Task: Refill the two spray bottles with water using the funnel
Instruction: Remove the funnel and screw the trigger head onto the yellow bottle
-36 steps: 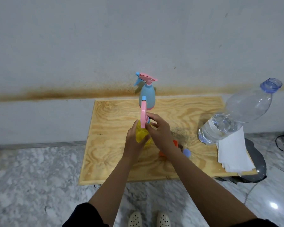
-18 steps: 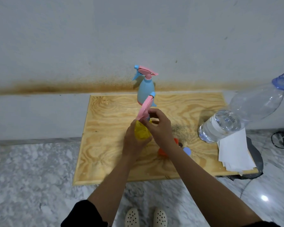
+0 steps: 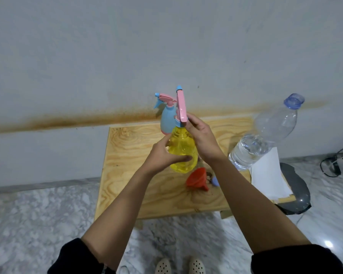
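A yellow spray bottle [image 3: 183, 150] is lifted above the wooden board [image 3: 127, 155]. My left hand [image 3: 162, 155] grips its body from the left. My right hand [image 3: 201, 137] pinches its pink spray head [image 3: 181, 104] at the neck. Behind it, a blue spray bottle [image 3: 166, 119] with a pink head stands at the board's far edge. An orange funnel [image 3: 197, 178] lies on its side on the board beneath my right wrist. At the right, a large clear water bottle [image 3: 265, 139] stands uncapped, partly filled.
A small blue cap [image 3: 215, 181] lies next to the funnel. White paper sheets [image 3: 265, 180] rest on the board's right edge over a dark grey object [image 3: 297, 196]. A wall rises close behind the board. Marble floor surrounds it, with a black cable [image 3: 333, 165] at far right.
The yellow bottle has risen off the board and come nearer, uncovering the funnel. Its pink head has turned from pointing away-left to upright under my right hand's fingers.
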### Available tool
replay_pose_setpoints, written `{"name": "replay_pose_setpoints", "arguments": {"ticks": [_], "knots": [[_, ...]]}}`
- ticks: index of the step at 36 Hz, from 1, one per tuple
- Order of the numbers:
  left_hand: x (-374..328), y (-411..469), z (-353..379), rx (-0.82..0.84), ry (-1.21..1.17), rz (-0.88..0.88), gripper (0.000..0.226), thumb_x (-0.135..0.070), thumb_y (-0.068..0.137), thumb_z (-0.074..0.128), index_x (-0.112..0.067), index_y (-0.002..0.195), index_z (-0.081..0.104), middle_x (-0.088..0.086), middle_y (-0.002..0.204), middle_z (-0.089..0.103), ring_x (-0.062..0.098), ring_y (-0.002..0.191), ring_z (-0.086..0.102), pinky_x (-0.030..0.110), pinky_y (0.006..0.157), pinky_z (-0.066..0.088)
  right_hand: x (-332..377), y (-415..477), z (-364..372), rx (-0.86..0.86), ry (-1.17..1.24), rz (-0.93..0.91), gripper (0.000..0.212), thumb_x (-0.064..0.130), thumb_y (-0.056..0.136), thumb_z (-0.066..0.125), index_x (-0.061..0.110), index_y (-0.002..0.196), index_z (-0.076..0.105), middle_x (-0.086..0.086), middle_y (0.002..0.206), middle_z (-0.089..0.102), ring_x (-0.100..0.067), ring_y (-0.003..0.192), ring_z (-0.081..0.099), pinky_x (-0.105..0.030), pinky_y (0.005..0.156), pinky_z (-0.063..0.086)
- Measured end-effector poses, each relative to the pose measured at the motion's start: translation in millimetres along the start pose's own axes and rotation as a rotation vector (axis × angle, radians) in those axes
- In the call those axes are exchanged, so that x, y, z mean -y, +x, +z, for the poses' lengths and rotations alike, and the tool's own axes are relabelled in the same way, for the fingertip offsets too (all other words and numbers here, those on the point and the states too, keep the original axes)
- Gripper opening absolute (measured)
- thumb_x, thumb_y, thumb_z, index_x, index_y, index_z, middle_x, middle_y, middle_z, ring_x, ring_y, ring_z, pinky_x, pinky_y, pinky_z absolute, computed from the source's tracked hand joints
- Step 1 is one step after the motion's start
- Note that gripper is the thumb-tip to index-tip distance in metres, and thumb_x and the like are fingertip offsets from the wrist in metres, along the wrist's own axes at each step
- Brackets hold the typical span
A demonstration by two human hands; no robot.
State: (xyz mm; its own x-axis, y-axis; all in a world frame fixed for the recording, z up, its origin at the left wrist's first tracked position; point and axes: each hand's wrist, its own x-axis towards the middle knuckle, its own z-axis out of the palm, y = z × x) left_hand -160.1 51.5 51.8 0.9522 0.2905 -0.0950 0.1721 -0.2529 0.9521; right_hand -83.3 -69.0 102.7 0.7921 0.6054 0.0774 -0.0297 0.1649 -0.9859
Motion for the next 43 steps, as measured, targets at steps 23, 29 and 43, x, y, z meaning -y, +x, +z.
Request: {"name": "replay_pose_setpoints", "arguments": {"ticks": [23,29,43], "knots": [[-43,-4,17,-0.118,0.029,-0.008,0.07,-0.039,0.055,0.089,-0.038,0.114,0.052,-0.019,0.107,0.056,-0.002,0.101,0.051,0.031,0.073,0.053,24,-12,-2,-0.195,0.008,-0.059,0.026,0.021,0.088,0.062,0.021,0.114,0.059,0.001,0.109,0.063,-0.004,0.098,0.062,-0.016,0.08,0.048],[-42,-5,14,-0.12,0.053,-0.015,0.068,-0.042,0.051,0.089,-0.04,0.11,0.054,-0.016,0.107,0.059,0.004,0.103,0.056,0.028,0.071,0.051,25,-12,1,-0.216,0.049,-0.058,0.023,0.007,0.085,0.063,0.017,0.104,0.054,-0.006,0.113,0.057,-0.018,0.105,0.055,-0.022,0.083,0.048],[-40,-2,6,-0.092,0.091,-0.037,0.086,-0.048,0.047,0.089,-0.032,0.124,0.053,-0.014,0.111,0.058,0.006,0.107,0.054,0.038,0.077,0.056,28,-9,-5,-0.108,0.022,-0.038,0.025,0.015,0.089,0.059,0.021,0.114,0.058,0.002,0.11,0.062,-0.003,0.095,0.058,-0.02,0.084,0.046]]}}
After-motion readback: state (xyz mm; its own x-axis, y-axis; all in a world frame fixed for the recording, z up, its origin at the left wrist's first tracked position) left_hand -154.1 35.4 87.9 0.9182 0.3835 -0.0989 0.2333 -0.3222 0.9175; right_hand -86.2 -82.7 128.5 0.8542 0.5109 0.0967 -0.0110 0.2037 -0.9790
